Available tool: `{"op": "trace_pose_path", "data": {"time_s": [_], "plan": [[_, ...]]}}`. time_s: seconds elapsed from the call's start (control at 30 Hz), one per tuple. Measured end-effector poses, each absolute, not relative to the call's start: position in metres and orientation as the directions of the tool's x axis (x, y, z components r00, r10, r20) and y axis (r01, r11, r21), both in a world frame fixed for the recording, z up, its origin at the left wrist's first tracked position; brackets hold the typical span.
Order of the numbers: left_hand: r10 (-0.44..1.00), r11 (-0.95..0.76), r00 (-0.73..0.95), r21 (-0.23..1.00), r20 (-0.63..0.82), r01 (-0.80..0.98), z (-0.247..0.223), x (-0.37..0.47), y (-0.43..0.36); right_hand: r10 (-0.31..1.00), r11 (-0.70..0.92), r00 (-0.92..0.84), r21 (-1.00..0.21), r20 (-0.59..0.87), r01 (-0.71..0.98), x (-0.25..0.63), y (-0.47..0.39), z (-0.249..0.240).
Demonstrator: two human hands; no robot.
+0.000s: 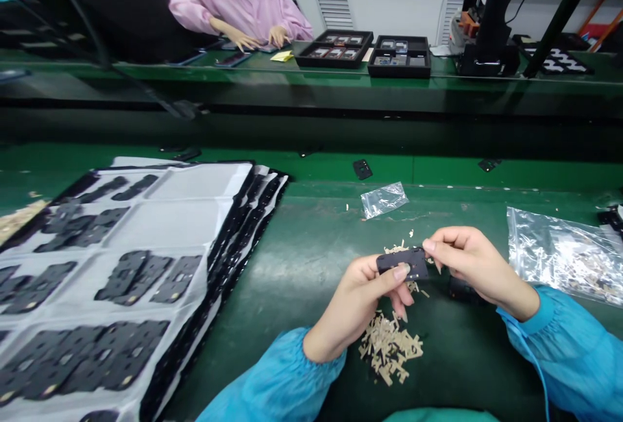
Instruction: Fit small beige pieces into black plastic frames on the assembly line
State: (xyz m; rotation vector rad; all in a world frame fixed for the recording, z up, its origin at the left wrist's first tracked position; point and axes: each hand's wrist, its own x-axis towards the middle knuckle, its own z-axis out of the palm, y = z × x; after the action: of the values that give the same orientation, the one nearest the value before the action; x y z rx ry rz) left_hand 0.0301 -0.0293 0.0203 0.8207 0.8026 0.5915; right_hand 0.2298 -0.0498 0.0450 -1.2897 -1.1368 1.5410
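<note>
My left hand (363, 295) grips a thin black plastic plate (403, 262) between thumb and fingers, holding it above the green bench. My right hand (464, 256) is closed in a pinch at the plate's upper right corner. Whatever its fingertips hold, if anything, is too small to make out. Below the left hand lies a loose heap of small beige strips (390, 346). More strips (396, 248) are scattered behind the plate. Under my right hand sits a dark object (460, 289), partly hidden.
At left, stacked white-lined trays (195, 178) hold several black plates (141, 277). A small clear bag (384, 200) lies ahead; a larger bag (564, 256) with small pieces lies right. Across a raised ledge, a person in pink (272, 0) works near black trays (335, 49).
</note>
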Motion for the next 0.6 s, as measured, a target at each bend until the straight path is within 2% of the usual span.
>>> {"op": "trace_pose_path", "data": {"time_s": [0.13,0.23,0.33,0.4,0.5,0.6], "plan": [[0.680,0.627,0.575,0.767,-0.454,-0.135,0.018,0.030,-0.026,0.973,-0.179,-0.135,-0.981,-0.187,0.070,0.233,-0.046,0.033],[0.690,0.596,0.560,0.799,-0.459,-0.080,0.014,0.029,-0.021,0.943,-0.225,-0.226,-0.968,-0.245,0.108,0.236,-0.045,0.032],[0.730,0.488,0.537,0.873,-0.422,0.022,0.011,0.028,-0.015,0.901,-0.261,-0.307,-0.949,-0.306,0.178,0.237,-0.038,0.038],[0.791,0.385,0.478,0.918,-0.382,0.096,0.010,0.028,-0.012,0.924,-0.269,-0.199,-0.923,-0.328,0.274,0.241,-0.026,0.039],[0.879,0.264,0.366,0.951,-0.307,0.164,0.011,0.026,-0.008,0.945,-0.326,0.102,-0.865,-0.311,0.381,0.262,0.003,0.032],[0.890,0.217,0.368,0.959,-0.271,0.182,0.012,0.026,-0.007,0.898,-0.425,0.315,-0.792,-0.308,0.439,0.308,0.034,0.023]]}}
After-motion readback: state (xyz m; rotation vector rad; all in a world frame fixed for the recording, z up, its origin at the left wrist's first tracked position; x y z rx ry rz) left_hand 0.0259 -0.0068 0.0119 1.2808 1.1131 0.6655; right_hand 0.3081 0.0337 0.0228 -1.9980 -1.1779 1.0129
